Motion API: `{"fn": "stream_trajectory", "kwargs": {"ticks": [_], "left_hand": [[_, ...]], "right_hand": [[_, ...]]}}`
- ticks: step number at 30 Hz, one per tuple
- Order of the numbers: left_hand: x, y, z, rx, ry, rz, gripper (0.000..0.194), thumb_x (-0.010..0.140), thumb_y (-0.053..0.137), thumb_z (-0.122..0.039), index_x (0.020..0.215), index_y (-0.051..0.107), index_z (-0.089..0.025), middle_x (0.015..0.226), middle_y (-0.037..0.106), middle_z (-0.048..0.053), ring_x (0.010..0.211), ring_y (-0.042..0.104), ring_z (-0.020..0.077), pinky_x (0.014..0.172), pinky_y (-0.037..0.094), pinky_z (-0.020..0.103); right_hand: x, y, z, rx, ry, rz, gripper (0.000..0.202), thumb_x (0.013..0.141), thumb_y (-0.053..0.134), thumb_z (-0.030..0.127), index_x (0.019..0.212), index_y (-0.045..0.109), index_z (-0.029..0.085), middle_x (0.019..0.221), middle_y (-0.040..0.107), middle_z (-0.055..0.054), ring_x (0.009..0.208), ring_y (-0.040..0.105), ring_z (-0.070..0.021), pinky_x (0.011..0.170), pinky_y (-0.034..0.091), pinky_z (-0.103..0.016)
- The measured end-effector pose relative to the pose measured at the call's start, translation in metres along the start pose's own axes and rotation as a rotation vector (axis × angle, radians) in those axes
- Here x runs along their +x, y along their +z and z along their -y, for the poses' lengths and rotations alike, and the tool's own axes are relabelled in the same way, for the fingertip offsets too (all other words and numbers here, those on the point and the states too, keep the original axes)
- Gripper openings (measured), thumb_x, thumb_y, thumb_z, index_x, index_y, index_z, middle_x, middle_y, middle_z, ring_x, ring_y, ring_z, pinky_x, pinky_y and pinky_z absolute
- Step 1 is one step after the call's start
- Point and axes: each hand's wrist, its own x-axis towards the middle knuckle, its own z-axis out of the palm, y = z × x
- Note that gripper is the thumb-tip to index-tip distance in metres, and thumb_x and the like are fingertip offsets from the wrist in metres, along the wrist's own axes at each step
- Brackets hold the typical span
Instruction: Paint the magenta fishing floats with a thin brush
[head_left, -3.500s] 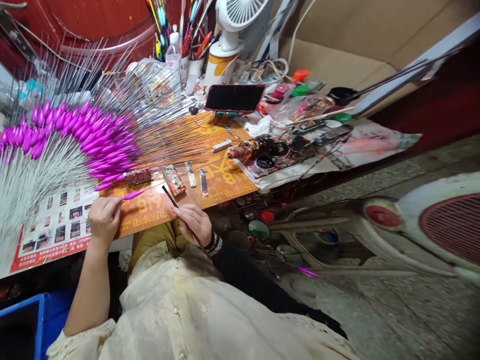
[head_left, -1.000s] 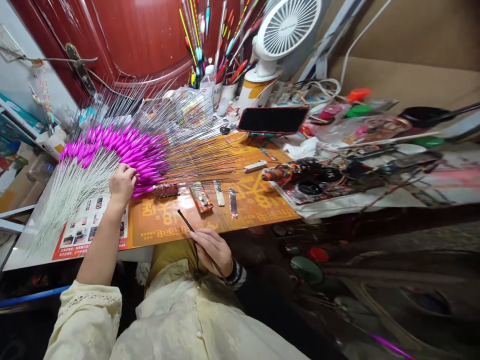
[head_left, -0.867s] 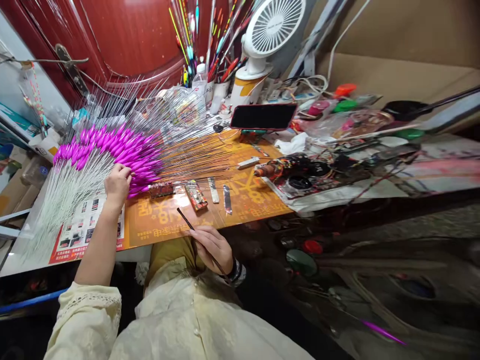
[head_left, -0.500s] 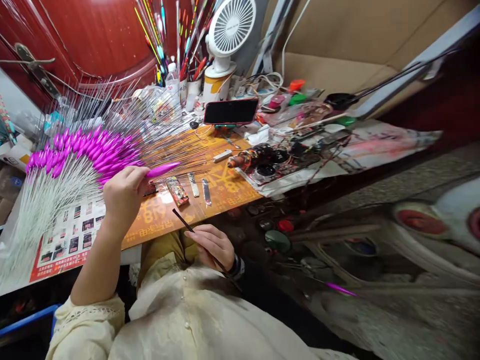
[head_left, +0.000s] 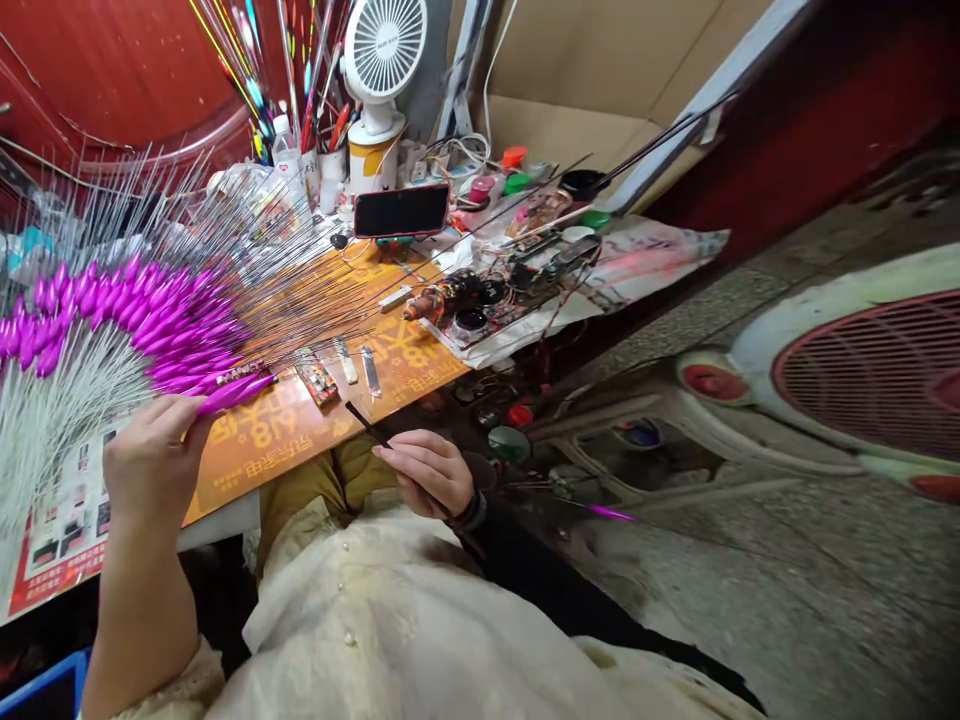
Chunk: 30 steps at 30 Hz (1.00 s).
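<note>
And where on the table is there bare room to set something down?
Front strip of the orange printed sheet, between the left hand and slim black brush. Crowded: left, among glossy purple spindles; back, around the round white fan.

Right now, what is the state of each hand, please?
Left hand: closed, holding a purple spindle-shaped piece.
Right hand: closed, holding a thin dark brush.
</note>
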Motion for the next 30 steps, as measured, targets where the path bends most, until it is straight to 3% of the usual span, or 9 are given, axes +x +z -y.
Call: {"fn": "stream_trajectory", "kwargs": {"ticks": [5,9,17,24,30], "left_hand": [[-0.031,0.025,0.048,0.012,-0.081,0.138,0.022,0.097,0.061,-0.036,0.087,0.076,-0.024,0.086,0.076,0.002,0.073,0.067,0.0161,0.062,0.039,0.027],[-0.049,0.037,0.072,-0.002,-0.152,0.214,0.024,0.097,0.060,-0.037,0.090,0.079,-0.025,0.088,0.077,0.002,0.075,0.068,0.0177,0.064,0.040,0.027],[-0.054,0.048,0.082,-0.031,-0.174,0.233,0.025,0.096,0.061,-0.043,0.094,0.080,-0.027,0.087,0.076,0.002,0.076,0.067,0.0173,0.065,0.041,0.027],[-0.050,0.061,0.088,0.008,-0.176,0.250,0.026,0.096,0.061,-0.044,0.092,0.079,-0.025,0.091,0.077,0.001,0.076,0.067,0.0163,0.059,0.038,0.026],[-0.051,0.064,0.087,-0.019,-0.225,0.246,0.031,0.098,0.056,-0.046,0.093,0.077,-0.024,0.090,0.077,0.001,0.075,0.066,0.0155,0.060,0.039,0.026]], "right_hand": [[0.007,-0.008,-0.016,-0.065,0.011,0.037,0.044,0.096,0.052,0.014,0.140,0.058,0.018,0.096,0.080,-0.009,0.084,0.075,-0.0202,0.071,0.066,-0.035],[0.009,-0.002,-0.037,-0.112,0.109,-0.033,0.045,0.095,0.053,0.009,0.139,0.059,0.018,0.099,0.079,-0.010,0.089,0.074,-0.0205,0.076,0.065,-0.037],[0.022,0.024,-0.076,-0.271,0.269,-0.039,0.038,0.102,0.047,0.016,0.137,0.060,0.018,0.109,0.078,-0.011,0.100,0.075,-0.0216,0.090,0.062,-0.038],[0.027,0.035,-0.089,-0.316,0.444,0.072,0.054,0.105,0.042,0.023,0.159,0.037,0.017,0.142,0.065,-0.015,0.126,0.067,-0.0242,0.109,0.056,-0.040],[0.027,0.035,-0.093,-0.326,0.459,0.157,0.060,0.106,0.040,0.024,0.163,0.026,0.016,0.154,0.054,-0.014,0.141,0.056,-0.0248,0.117,0.051,-0.040]]}}
